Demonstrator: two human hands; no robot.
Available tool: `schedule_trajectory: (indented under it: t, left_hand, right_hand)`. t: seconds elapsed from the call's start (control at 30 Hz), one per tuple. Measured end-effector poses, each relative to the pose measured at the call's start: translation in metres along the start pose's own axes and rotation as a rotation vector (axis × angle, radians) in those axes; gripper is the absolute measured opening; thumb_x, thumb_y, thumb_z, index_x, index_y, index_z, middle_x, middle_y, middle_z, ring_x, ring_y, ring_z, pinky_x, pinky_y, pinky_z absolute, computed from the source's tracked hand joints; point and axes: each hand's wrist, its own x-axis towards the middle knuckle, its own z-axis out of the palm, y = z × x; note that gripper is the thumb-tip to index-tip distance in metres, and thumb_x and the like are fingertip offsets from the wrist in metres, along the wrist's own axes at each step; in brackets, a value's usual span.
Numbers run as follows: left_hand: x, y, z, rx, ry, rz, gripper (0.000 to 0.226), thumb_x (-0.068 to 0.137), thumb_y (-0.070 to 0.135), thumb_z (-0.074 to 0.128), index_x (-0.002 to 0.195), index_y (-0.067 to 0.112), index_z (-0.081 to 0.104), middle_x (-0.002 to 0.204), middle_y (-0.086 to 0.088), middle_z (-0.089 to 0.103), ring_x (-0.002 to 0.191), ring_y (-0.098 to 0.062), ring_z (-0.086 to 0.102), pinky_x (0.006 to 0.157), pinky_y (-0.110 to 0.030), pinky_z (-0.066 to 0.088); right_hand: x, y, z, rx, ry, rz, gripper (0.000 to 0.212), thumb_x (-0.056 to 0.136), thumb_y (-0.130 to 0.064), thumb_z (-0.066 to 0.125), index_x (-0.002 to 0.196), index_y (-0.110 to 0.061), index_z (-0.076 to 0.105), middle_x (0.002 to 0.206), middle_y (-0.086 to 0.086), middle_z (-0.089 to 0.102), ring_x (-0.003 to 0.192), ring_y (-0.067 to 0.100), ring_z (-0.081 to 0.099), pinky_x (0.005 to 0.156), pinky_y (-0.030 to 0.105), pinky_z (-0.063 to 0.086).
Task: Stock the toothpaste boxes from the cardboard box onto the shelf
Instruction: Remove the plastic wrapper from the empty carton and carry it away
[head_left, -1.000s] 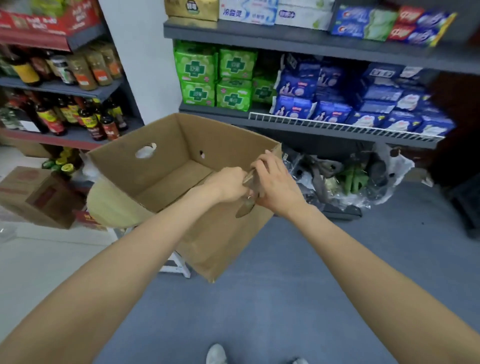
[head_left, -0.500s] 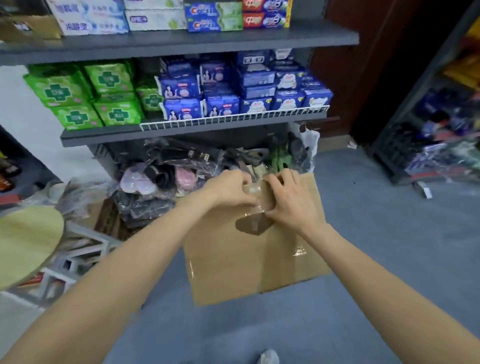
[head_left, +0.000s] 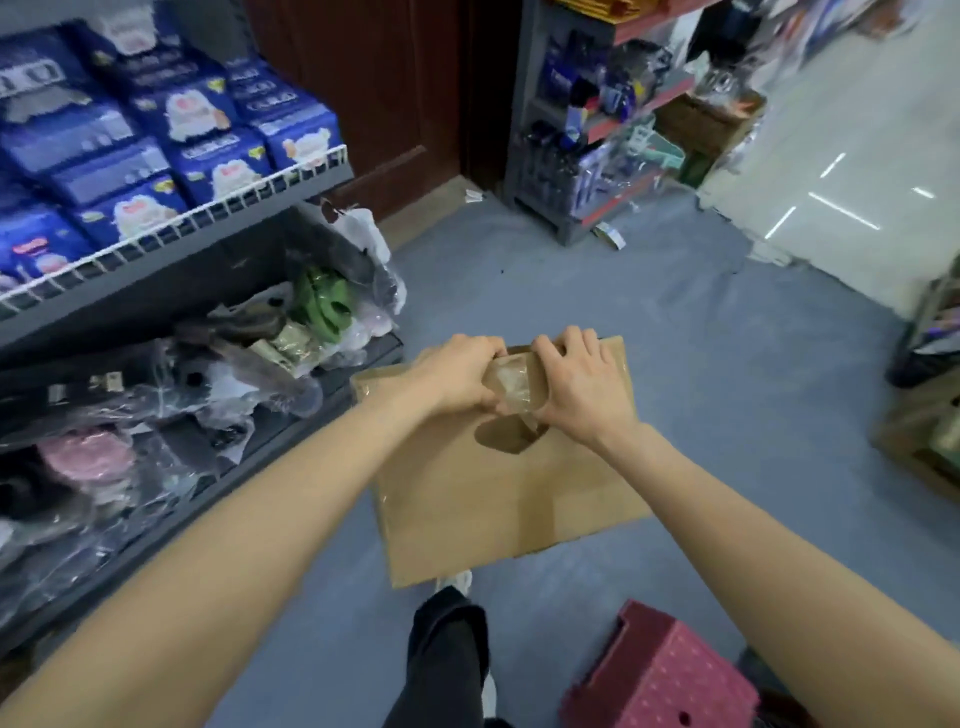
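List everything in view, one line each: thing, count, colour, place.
cardboard box: one, brown, held up over the floor, centre
clear tape: one wad, at the box's top edge, between the hands
blue packs: many, shelf at upper left
bagged goods: several, clear wrap, bottom shelf at left
stool: one, dark red with dots, lower right
door: one, dark brown, behind
left hand: grips the box's top edge
right hand: grips the box's top edge
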Motion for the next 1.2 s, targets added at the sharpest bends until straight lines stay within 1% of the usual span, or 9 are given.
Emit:
schedule_trajectory:
  t: [0.1, 0.27, 0.43, 0.57, 0.67, 0.8, 0.9, 1.03, 1.2]
  left_hand:
    - [0.073, 0.025, 0.0, 0.036, -0.028, 0.085, 0.036, 0.072, 0.033, 0.075, 0.097, 0.029, 0.05, 0.091, 0.005, 0.053, 0.093, -0.021, 0.051, 0.068, -0.031, 0.033]
    - [0.199, 0.069, 0.002, 0.097, -0.055, 0.233, 0.038, 0.073, 0.029, 0.074, 0.103, 0.024, 0.052, 0.106, -0.005, 0.061, 0.104, -0.027, 0.055, 0.069, -0.031, 0.035]
    - [0.299, 0.13, -0.002, 0.138, -0.089, 0.389, 0.035, 0.076, 0.024, 0.07, 0.105, 0.024, 0.051, 0.105, -0.004, 0.062, 0.103, -0.027, 0.056, 0.068, -0.029, 0.033]
    - [0.362, 0.191, 0.003, 0.204, -0.07, 0.561, 0.03, 0.077, 0.022, 0.068, 0.102, 0.023, 0.052, 0.1, -0.005, 0.066, 0.099, -0.028, 0.059, 0.068, -0.031, 0.033]
    - [0.403, 0.243, 0.017, 0.247, -0.075, 0.682, 0.028, 0.078, 0.024, 0.068, 0.102, 0.023, 0.052, 0.101, -0.003, 0.067, 0.1, -0.027, 0.06, 0.07, -0.032, 0.032]
    - [0.454, 0.322, 0.049, 0.268, -0.145, 0.787, 0.025, 0.079, 0.027, 0.068, 0.097, 0.025, 0.052, 0.095, 0.002, 0.066, 0.096, -0.026, 0.06, 0.068, -0.03, 0.031]
    - [0.491, 0.391, 0.083, 0.305, -0.201, 0.843, 0.023, 0.081, 0.026, 0.066, 0.1, 0.024, 0.052, 0.098, 0.001, 0.066, 0.097, -0.026, 0.059, 0.068, -0.03, 0.032]
    - [0.531, 0.489, 0.129, 0.335, -0.313, 0.897, 0.023, 0.08, 0.025, 0.066, 0.088, 0.027, 0.044, 0.09, 0.001, 0.063, 0.093, -0.028, 0.059, 0.067, -0.03, 0.032]
    - [0.568, 0.606, 0.18, 0.399, -0.367, 1.022, 0.02, 0.082, 0.024, 0.064, 0.093, 0.023, 0.046, 0.098, -0.001, 0.065, 0.096, -0.027, 0.059, 0.07, -0.032, 0.033]
  right_hand:
    - [0.026, 0.057, 0.0, 0.0, -0.032, 0.127, 0.059, 0.07, -0.041, 0.067, 0.118, -0.013, 0.047, 0.111, 0.01, 0.043, 0.104, 0.03, 0.04, 0.083, 0.031, 0.029]
    - [0.075, 0.157, -0.008, 0.006, -0.083, 0.269, 0.071, 0.072, -0.047, 0.071, 0.131, -0.017, 0.043, 0.118, 0.01, 0.042, 0.111, 0.03, 0.037, 0.091, 0.034, 0.028]
    - [0.107, 0.243, -0.021, 0.027, -0.051, 0.465, 0.056, 0.082, -0.042, 0.065, 0.127, -0.017, 0.045, 0.119, 0.009, 0.045, 0.112, 0.029, 0.038, 0.093, 0.035, 0.027]
    - [0.111, 0.31, -0.033, 0.047, 0.0, 0.624, 0.046, 0.085, -0.038, 0.062, 0.123, -0.016, 0.047, 0.118, 0.009, 0.046, 0.113, 0.028, 0.038, 0.093, 0.034, 0.027]
    - [0.103, 0.363, -0.037, 0.055, 0.025, 0.726, 0.045, 0.085, -0.038, 0.061, 0.122, -0.017, 0.048, 0.117, 0.007, 0.046, 0.112, 0.027, 0.039, 0.092, 0.034, 0.028]
    - [0.08, 0.446, -0.039, 0.053, 0.036, 0.837, 0.044, 0.084, -0.041, 0.062, 0.12, -0.019, 0.049, 0.116, 0.006, 0.048, 0.112, 0.026, 0.041, 0.089, 0.034, 0.03]
    - [0.055, 0.516, -0.04, 0.094, 0.007, 0.915, 0.047, 0.083, -0.043, 0.064, 0.121, -0.021, 0.05, 0.117, 0.005, 0.05, 0.113, 0.025, 0.041, 0.089, 0.034, 0.031]
    - [0.014, 0.611, -0.046, 0.124, -0.055, 1.017, 0.051, 0.081, -0.046, 0.065, 0.123, -0.022, 0.049, 0.118, 0.005, 0.05, 0.115, 0.025, 0.041, 0.09, 0.035, 0.032]
    - [-0.036, 0.719, -0.064, 0.188, -0.076, 1.116, 0.05, 0.08, -0.044, 0.067, 0.12, -0.019, 0.051, 0.115, 0.004, 0.051, 0.113, 0.025, 0.046, 0.089, 0.037, 0.033]
